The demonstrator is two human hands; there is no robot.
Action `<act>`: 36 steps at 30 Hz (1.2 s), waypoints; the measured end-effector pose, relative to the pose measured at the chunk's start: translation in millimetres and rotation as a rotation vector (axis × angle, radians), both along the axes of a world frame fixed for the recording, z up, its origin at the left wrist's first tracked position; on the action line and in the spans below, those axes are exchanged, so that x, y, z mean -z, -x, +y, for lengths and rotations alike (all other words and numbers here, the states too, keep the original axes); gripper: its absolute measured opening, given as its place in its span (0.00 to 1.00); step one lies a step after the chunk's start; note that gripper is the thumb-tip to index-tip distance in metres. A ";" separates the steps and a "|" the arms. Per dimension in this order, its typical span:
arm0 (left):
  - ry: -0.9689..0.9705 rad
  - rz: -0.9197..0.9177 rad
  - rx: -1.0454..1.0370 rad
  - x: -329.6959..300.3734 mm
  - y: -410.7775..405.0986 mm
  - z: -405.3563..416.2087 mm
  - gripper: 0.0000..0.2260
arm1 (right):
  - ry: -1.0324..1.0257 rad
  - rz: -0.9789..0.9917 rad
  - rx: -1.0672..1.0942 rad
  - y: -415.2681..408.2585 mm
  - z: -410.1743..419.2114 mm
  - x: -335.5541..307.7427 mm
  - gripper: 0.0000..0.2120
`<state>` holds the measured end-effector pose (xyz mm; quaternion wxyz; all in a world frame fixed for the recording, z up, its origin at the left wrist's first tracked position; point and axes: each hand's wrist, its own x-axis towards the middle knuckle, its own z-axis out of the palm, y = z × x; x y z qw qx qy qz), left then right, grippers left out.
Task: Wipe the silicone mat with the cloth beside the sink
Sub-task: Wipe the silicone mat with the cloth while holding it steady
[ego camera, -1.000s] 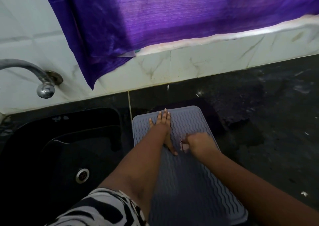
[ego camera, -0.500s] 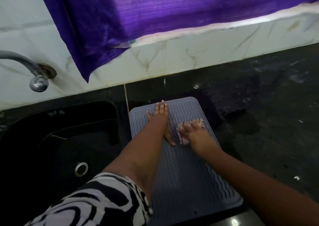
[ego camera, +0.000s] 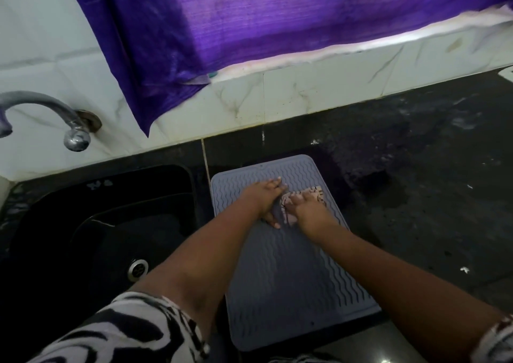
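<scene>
A grey silicone mat (ego camera: 288, 279) with wavy ridges lies on the black counter just right of the sink. My left hand (ego camera: 263, 196) presses flat on the mat's far half, fingers spread. Right beside it, my right hand (ego camera: 308, 210) presses a small white cloth with dark markings (ego camera: 316, 192) onto the mat; the cloth shows beyond and to the left of the fingers, partly hidden under the hand.
A black sink (ego camera: 97, 237) with a metal drain (ego camera: 138, 269) lies left of the mat, a metal tap (ego camera: 66, 124) above it. A purple curtain (ego camera: 249, 29) hangs over the tiled wall. The wet black counter (ego camera: 416, 182) stretches right.
My right hand has slid the cloth away from me, toward the mat's far right part. My left hand stays flat on the mat.
</scene>
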<state>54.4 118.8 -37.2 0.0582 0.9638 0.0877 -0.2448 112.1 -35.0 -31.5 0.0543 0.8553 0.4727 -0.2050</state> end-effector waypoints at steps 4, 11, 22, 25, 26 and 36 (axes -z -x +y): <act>0.058 0.054 -0.070 -5.0 12.8 1.6 0.50 | 0.009 0.018 -0.025 8.6 -22.8 9.6 0.20; -0.033 0.124 -0.072 -16.3 11.5 -14.4 0.47 | -0.066 0.042 -0.001 31.6 -45.0 -30.7 0.08; 0.147 0.088 -0.185 -5.2 66.4 -63.3 0.55 | 0.147 0.038 -0.030 44.6 -39.2 -22.4 0.29; 0.116 0.116 -0.192 -0.4 60.9 -62.0 0.57 | 0.139 0.040 -0.027 46.6 -48.8 -35.8 0.21; 0.115 0.117 -0.201 -0.5 60.9 -62.7 0.57 | 0.144 0.047 -0.027 49.0 -50.2 -42.5 0.16; 0.078 0.031 -0.196 -17.6 72.4 -87.6 0.46 | 0.142 0.298 -0.010 60.0 -93.3 -73.4 0.12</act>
